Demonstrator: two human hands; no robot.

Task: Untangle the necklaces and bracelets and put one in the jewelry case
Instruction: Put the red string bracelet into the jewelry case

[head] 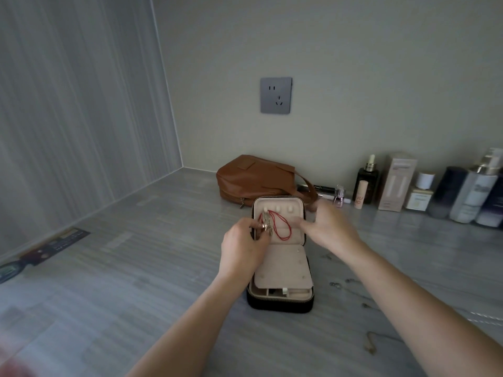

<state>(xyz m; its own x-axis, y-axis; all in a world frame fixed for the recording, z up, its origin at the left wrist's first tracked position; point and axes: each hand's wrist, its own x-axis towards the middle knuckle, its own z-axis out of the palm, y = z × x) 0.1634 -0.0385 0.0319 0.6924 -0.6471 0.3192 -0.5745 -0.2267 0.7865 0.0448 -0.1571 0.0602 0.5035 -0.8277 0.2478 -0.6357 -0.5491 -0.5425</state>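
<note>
Forearms reached over the counter (136, 268) to the open jewelry case (280, 304), the left hand (241, 248) pinching the red necklace (280, 228) hung in its upright lid (272, 203), the right hand (329, 227) at the lid's edge, grip too blurred to tell. Steadying that lid seemed wise: a brown bag (253, 178) crowded behind, loose chains (334, 284) lay right, more room lay left.
</note>
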